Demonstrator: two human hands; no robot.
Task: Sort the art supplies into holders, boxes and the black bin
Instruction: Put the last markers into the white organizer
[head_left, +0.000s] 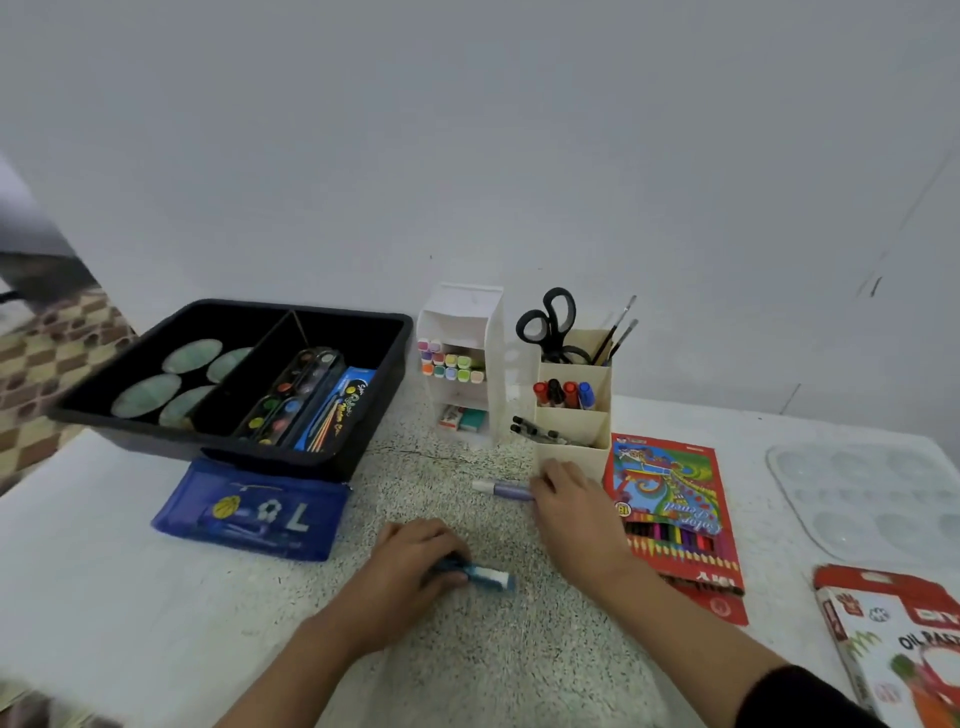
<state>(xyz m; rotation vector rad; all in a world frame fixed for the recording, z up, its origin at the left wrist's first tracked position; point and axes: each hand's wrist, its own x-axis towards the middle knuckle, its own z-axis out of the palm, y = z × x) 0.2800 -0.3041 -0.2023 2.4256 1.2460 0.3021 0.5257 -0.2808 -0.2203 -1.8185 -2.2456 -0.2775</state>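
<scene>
My left hand (413, 564) grips a blue and white marker (485, 576) that lies on the speckled table; its white end pokes out to the right. My right hand (574, 512) lies over one end of a purple marker (501, 488), fingers curled on it, just in front of the cream pen holder (574, 415). That holder carries scissors, brushes, markers and black pens. To its left stands a white organiser (462, 364) with pastel markers and erasers. The black bin (234, 379) at the left holds round palettes, a watercolour set and a blue box.
A blue pencil pouch (249, 512) lies in front of the bin. A red coloured-pencil box (675, 519) lies right of my right hand. A clear paint palette (872, 499) and an oil pastel box (898, 644) sit at the far right. A wall backs the table.
</scene>
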